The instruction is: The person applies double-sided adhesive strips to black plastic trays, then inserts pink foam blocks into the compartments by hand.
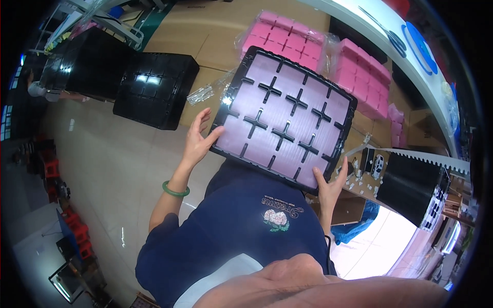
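Observation:
A black plastic tray (269, 91) is in front of my body, tilted a little. Pale pink-purple panels (280, 110) show between its several black cross-shaped dividers. At its near left corner is my left hand (197, 136), thumb on the rim and fingers raised along the outer side. My right hand (331, 187) holds the near right corner, with the thumb on the edge and the fingers up beside it. Whether the tray also rests on the table behind it is hidden.
Pink foam blocks (282, 38) in clear plastic lie beyond the tray, with more pink blocks (362, 77) to their right. Stacked black trays (154, 87) stand at the left. Scissors (395, 43) lie on a white shelf (354, 15). At right are a black ridged stack (411, 182) and a blue bag (357, 226).

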Action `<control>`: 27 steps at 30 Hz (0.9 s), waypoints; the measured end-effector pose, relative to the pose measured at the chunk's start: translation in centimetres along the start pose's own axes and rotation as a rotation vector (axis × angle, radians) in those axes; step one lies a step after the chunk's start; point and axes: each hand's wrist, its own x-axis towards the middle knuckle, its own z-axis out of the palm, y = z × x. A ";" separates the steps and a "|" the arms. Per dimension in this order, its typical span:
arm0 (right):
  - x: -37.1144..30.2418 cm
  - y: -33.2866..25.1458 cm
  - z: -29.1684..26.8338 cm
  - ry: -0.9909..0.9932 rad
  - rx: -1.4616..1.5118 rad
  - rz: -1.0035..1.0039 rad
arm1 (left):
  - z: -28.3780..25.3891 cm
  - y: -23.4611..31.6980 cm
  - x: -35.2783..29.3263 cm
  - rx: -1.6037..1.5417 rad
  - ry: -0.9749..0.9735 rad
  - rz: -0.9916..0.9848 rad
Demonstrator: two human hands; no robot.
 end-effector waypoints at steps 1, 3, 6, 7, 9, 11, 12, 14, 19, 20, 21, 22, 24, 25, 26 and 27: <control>0.0 0.2 0.3 -0.048 0.016 -0.033 | 0.2 0.5 -0.1 0.063 -0.050 0.064; -0.2 0.0 -0.2 -0.128 -0.010 -0.021 | 0.2 1.7 -0.5 0.202 -0.170 0.137; -1.4 0.4 -2.2 -0.180 -0.092 0.069 | -1.5 -0.1 -1.3 -0.044 -0.192 -0.053; -1.7 0.8 -2.4 -0.175 -0.093 0.093 | -1.6 0.0 -1.1 -0.050 -0.204 -0.048; -0.9 0.1 -1.4 -0.156 -0.074 0.054 | -1.7 0.7 -0.6 0.074 -0.134 -0.023; -0.8 -0.1 -1.2 -0.143 -0.050 0.014 | -0.7 1.4 -0.3 0.126 -0.143 0.094; -0.5 -0.2 -1.3 -0.165 -0.054 0.009 | -0.4 2.9 0.0 0.165 -0.205 0.115; -0.6 0.2 -1.9 -0.197 -0.092 0.000 | -0.4 3.1 0.1 0.177 -0.290 0.128; 0.1 0.0 -1.1 -0.189 -0.105 0.032 | -0.6 2.1 1.1 0.257 -0.252 0.089; 0.6 -0.4 -0.7 -0.153 -0.107 -0.013 | -0.3 2.7 1.4 0.351 -0.189 0.168; 0.4 -0.5 -0.8 -0.148 -0.106 -0.015 | -0.2 2.8 1.3 0.350 -0.189 0.175; 0.1 -0.4 -0.9 -0.205 -0.165 -0.023 | -0.2 2.6 0.9 0.290 -0.275 0.185; 0.6 0.0 -1.5 -0.329 -0.280 -0.023 | -0.5 2.2 1.4 0.271 -0.377 0.196; 1.7 0.6 -2.1 -0.318 -0.275 -0.039 | -0.8 1.7 2.5 0.273 -0.364 0.212; 2.6 1.1 -2.7 -0.298 -0.195 -0.033 | -1.1 0.8 3.5 0.249 -0.353 0.176; 3.1 1.4 -3.4 -0.278 -0.115 -0.019 | -1.2 0.3 4.4 0.225 -0.348 0.139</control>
